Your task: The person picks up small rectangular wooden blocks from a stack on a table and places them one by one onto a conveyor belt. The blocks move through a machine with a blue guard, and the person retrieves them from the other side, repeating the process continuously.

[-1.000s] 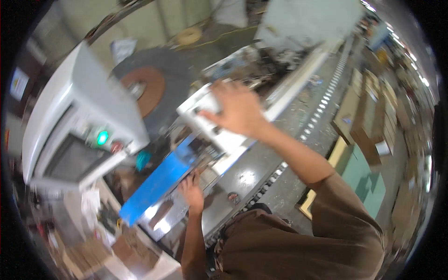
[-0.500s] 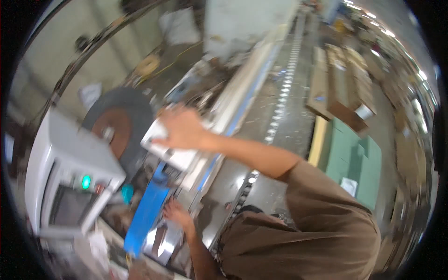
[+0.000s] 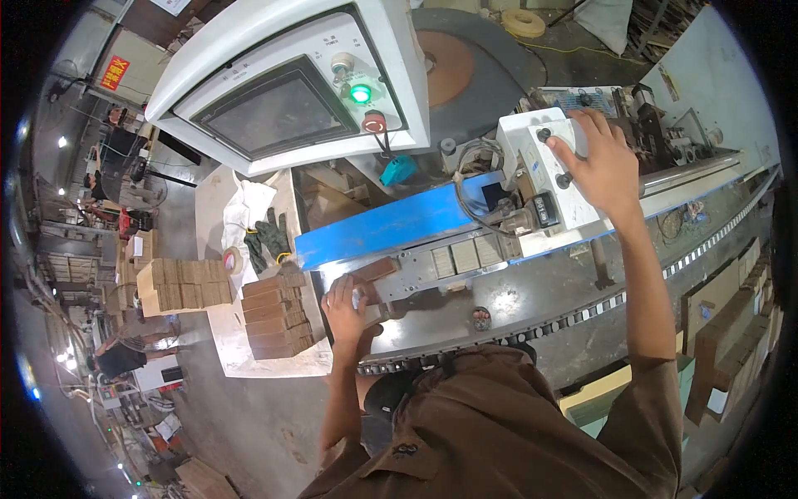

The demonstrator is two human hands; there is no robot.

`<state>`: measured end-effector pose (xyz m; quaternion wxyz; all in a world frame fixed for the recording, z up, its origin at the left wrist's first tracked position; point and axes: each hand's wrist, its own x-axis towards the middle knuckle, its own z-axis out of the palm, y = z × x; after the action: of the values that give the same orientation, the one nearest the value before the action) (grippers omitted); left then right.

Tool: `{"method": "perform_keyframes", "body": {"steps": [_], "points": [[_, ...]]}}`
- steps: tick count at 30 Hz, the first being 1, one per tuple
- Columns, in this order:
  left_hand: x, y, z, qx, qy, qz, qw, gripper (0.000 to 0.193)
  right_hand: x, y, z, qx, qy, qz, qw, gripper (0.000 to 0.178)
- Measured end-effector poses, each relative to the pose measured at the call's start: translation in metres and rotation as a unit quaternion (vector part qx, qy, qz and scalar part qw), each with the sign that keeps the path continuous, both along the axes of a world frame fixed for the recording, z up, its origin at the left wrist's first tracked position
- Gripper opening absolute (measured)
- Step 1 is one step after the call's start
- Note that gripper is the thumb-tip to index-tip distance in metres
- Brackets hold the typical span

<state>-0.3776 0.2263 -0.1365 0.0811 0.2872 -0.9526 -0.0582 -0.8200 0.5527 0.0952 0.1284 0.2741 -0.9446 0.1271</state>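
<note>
My right hand grips the top of a white machine housing. Its fingers reach over the far side and its thumb lies near one of two black knobs. At the near end of the metal bed, my left hand is curled around a small pale piece that I cannot make out. Beside those fingers lies a brown wooden block. Several light blocks sit in a row on the bed, between my hands. A long blue cover runs behind the bed.
A control box with a screen, a lit green button and a red knob stands at the back left. Stacked brown blocks, a tape roll and a dark glove lie on the left table. A roller track curves along the near side.
My view has swung left and down, bringing the left table with its block stacks into sight. My right hand stays on the white housing; my left hand is now curled at the bed's end.
</note>
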Motion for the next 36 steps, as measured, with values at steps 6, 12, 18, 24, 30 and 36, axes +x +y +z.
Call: {"method": "perform_keyframes", "body": {"steps": [6, 12, 18, 24, 30, 36], "points": [[-0.013, -0.019, 0.005, -0.036, -0.014, -0.020, 0.999, 0.048, -0.003, -0.002, -0.003, -0.005, 0.015, 0.012, 1.000, 0.069], [-0.040, -0.006, 0.014, -0.052, 0.017, -0.055, 0.997, 0.053, -0.002, 0.002, -0.007, -0.010, 0.019, 0.001, 1.000, 0.070], [-0.101, 0.067, -0.014, -0.010, 0.041, -0.118, 0.992, 0.048, -0.003, 0.002, -0.007, -0.014, 0.021, 0.005, 1.000, 0.070], [-0.147, 0.085, -0.081, -0.018, 0.145, -0.127, 0.981, 0.041, -0.004, -0.001, -0.005, -0.021, 0.020, 0.006, 1.000, 0.071], [-0.150, 0.086, -0.079, -0.020, 0.073, -0.158, 0.985, 0.060, -0.005, 0.000, -0.006, 0.004, 0.018, -0.009, 1.000, 0.072], [-0.154, 0.088, -0.077, -0.017, 0.079, -0.177, 0.981, 0.067, -0.002, 0.000, -0.008, -0.027, 0.053, 0.016, 0.998, 0.069]]}}
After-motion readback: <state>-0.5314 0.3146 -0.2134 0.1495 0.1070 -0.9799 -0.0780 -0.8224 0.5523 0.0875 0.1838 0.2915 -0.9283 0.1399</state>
